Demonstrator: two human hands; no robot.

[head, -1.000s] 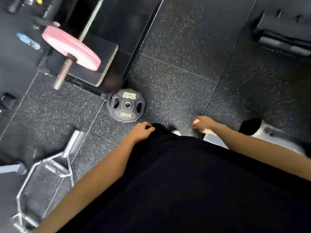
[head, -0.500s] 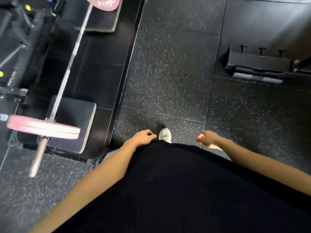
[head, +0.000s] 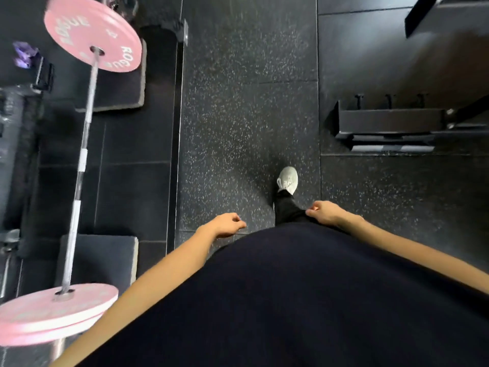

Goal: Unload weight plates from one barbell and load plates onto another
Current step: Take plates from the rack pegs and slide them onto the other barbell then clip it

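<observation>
On the black speckled rubber gym floor (head: 246, 107), the person stood mid-stride, one pale grey trainer (head: 288, 180) forward. To the person's left lay the long steel barbell (head: 79, 165), resting across two dark padded blocks, the far one (head: 124, 94) and the near one (head: 105, 255). The barbell carried a round pink bumper plate at its far end (head: 92, 33) and a second pink bumper plate at its near end (head: 53, 313); the near one appeared to be a stacked pair, though blur prevented certainty. Both plates remained seated on their sleeves. A low black metal rack (head: 389, 123) stood well apart to the right.

The left hand (head: 227, 225) hung loosely curled with nothing in its grip. The right hand (head: 325, 211) was likewise loosely curled and held nothing.

Judgement: the step in hand was the approach to a plate for unloading. It would be done well by squaring up to the sleeve end, checking for a collar (none could be made out here), taking the plate rim in both hands, and drawing it straight along the sleeve without tilting. Feet should stay clear of the drop line.

Surface and room: the flooring was tiled in large mats with visible seams; lighting was dim, and the left edge showed dark equipment too blurred to identify.
</observation>
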